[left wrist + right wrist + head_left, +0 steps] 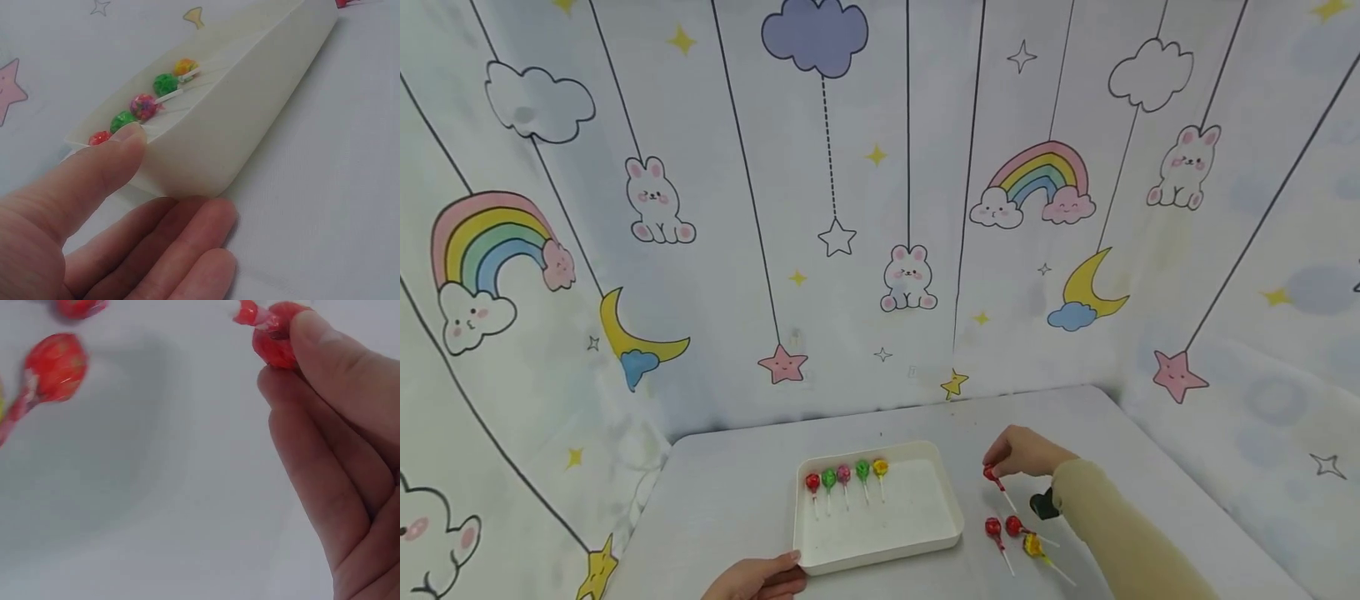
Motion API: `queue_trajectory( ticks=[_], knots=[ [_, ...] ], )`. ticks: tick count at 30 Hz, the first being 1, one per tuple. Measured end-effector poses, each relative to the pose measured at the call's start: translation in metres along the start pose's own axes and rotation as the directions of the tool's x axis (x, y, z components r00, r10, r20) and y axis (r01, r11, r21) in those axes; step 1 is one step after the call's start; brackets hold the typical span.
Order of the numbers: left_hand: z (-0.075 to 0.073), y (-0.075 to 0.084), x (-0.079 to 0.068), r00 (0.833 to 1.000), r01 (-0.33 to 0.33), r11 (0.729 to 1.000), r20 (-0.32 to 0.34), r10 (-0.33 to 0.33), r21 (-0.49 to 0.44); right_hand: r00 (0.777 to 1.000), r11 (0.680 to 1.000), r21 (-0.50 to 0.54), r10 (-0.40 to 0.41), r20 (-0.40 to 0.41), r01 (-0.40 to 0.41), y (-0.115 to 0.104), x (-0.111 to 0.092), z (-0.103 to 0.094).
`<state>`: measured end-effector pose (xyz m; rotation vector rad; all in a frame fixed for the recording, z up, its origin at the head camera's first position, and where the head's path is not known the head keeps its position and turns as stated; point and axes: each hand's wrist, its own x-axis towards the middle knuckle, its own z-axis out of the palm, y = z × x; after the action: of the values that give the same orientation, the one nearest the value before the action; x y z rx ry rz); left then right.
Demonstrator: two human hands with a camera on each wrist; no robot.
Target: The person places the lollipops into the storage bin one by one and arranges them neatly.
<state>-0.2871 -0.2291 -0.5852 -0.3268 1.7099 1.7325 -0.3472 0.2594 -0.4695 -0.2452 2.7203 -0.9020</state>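
Note:
My right hand (1026, 452) pinches a red lollipop (272, 350) by its wrapped head between thumb and fingers, to the right of the white tray (917, 517). The stick of that lollipop points down toward the table in the head view. At the tray's near left corner, my left hand (758, 578) grips the wall, its thumb over the rim and its fingers low against the outside. Inside the tray, several lollipops stand in a row along the far left: a red one (812, 482), green ones, a pink one (844, 474) and a yellow one (881, 468).
On the table right of the tray lie two red lollipops, one (993, 527) nearer the tray, and a yellow lollipop (1033, 546). The white table (715, 492) meets a patterned backdrop (850, 333) behind and at both sides.

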Motion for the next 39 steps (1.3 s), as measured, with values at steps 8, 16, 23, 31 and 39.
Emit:
queue_trajectory(
  ticks=[8, 16, 23, 31, 39],
  knots=[
    [0.003, 0.004, -0.007, 1.0, 0.001, 1.0, -0.023, -0.002, -0.023, 0.998, 0.996, -0.084, -0.033, 0.052, 0.037, -0.031, 0.034, -0.007],
    [0.01, 0.008, -0.016, 0.999, -0.004, 0.999, -0.044, 0.002, -0.054, 0.994, 0.988, -0.128, -0.083, 0.067, 0.091, -0.056, 0.068, 0.006],
    [0.009, 0.008, -0.02, 0.998, -0.021, 0.998, -0.056, 0.018, -0.064, 0.993, 0.982, -0.149, -0.115, 0.03, 0.119, -0.083, 0.097, 0.047],
    [0.013, 0.007, -0.02, 0.999, -0.03, 0.996, -0.045, 0.026, -0.086, 0.994, 0.977, -0.204, -0.077, -0.082, 0.059, -0.086, 0.107, 0.103],
    [0.008, 0.007, -0.02, 0.998, -0.038, 0.997, -0.051, 0.035, -0.074, 0.986, 0.961, -0.269, -0.106, -0.13, 0.068, -0.088, 0.114, 0.121]
  ],
)
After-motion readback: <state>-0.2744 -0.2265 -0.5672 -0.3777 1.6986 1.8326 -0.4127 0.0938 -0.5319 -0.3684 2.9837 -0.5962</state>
